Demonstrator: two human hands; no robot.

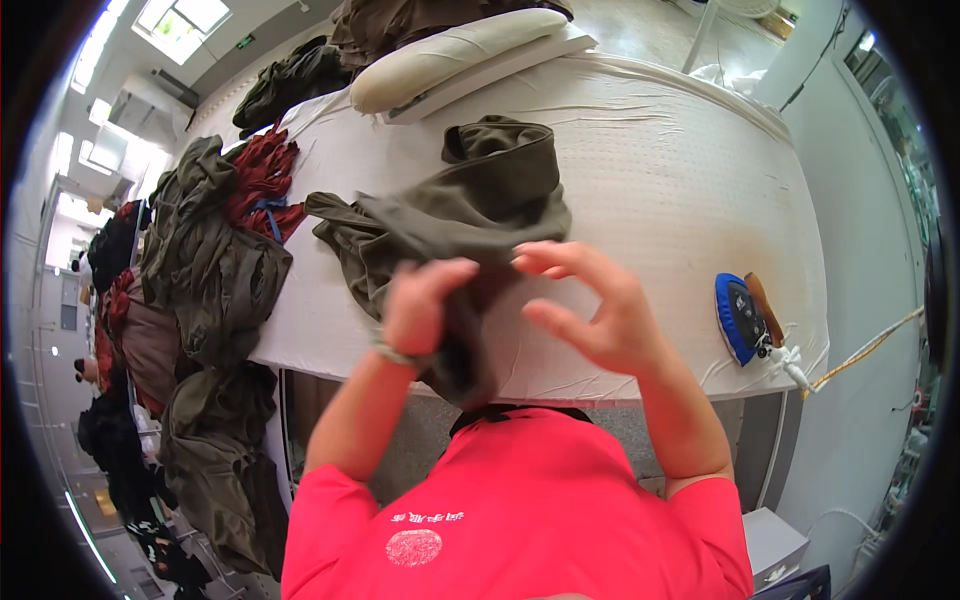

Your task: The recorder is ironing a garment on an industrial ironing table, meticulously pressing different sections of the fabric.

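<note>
An olive-green garment (pixel 490 200) lies bunched on the white padded ironing table (pixel 680 190). Its near end hangs over the table's front edge, close to my body, and is blurred. My left hand (pixel 415 305) is over the near left part of the cloth; motion smears its fingers, so I cannot see whether they grip anything. To the right, my right hand (pixel 595 310) has its thumb and fingers spread apart, with nothing held. Its fingertips come close to the garment's near edge; whether they touch it I cannot tell.
An iron (pixel 740 315) with a blue-edged base and wooden handle rests at the table's right, its cord leading off right. A long pale padded pressing form (pixel 460 60) sits at the back. Olive garments (pixel 215 260) and red cloth (pixel 265 180) are heaped along the left side.
</note>
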